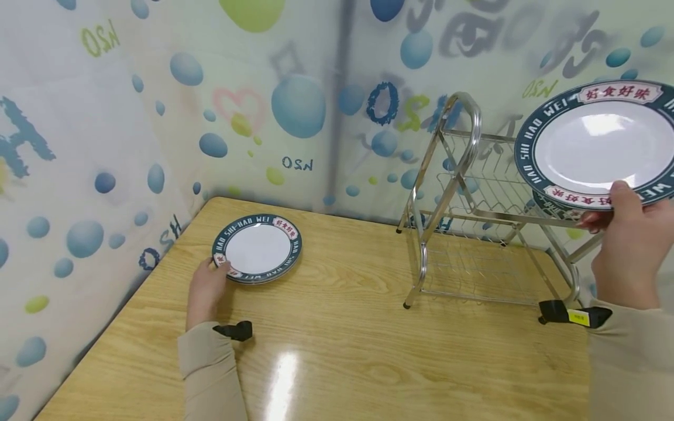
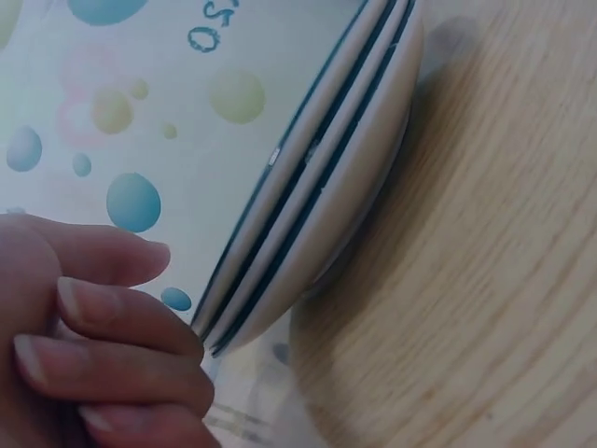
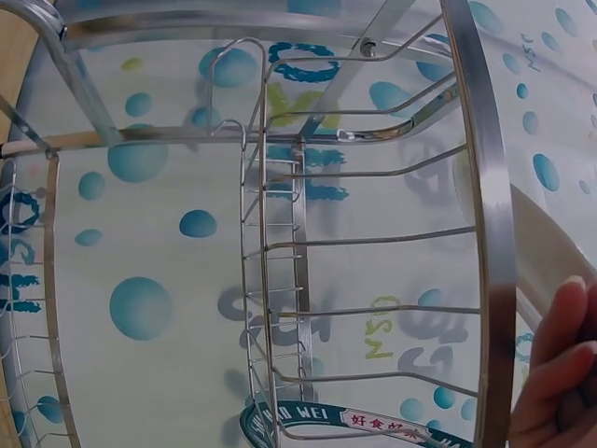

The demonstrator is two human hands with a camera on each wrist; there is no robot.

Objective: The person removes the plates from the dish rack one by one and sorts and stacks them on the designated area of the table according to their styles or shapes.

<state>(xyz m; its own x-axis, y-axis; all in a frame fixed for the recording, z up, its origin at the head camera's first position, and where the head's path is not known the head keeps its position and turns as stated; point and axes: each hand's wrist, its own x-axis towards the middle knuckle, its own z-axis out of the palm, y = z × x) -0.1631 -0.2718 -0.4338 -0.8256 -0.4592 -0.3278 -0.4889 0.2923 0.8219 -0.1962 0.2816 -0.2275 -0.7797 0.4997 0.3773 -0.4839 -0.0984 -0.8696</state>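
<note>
A stack of white plates (image 1: pixel 258 248) with dark green lettered rims lies on the wooden table at the left. My left hand (image 1: pixel 207 289) is at the stack's near-left edge; in the left wrist view its loosely bent fingers (image 2: pixel 140 364) meet the rims and the thumb stands apart from them. Up at the right, my right hand (image 1: pixel 634 245) grips a matching plate (image 1: pixel 600 146) by its near rim, thumb on top, above the metal dish rack (image 1: pixel 471 152). Part of another green-rimmed plate (image 1: pixel 560 206) shows below the held one, mostly hidden.
The two-tier rack stands on the table (image 1: pixel 337 351) near the back wall, its wire slots (image 3: pixel 373 238) facing the right wrist camera. A patterned cloth (image 1: pixel 300 169) covers the walls behind and to the left. Black bands (image 1: pixel 574 314) circle both wrists.
</note>
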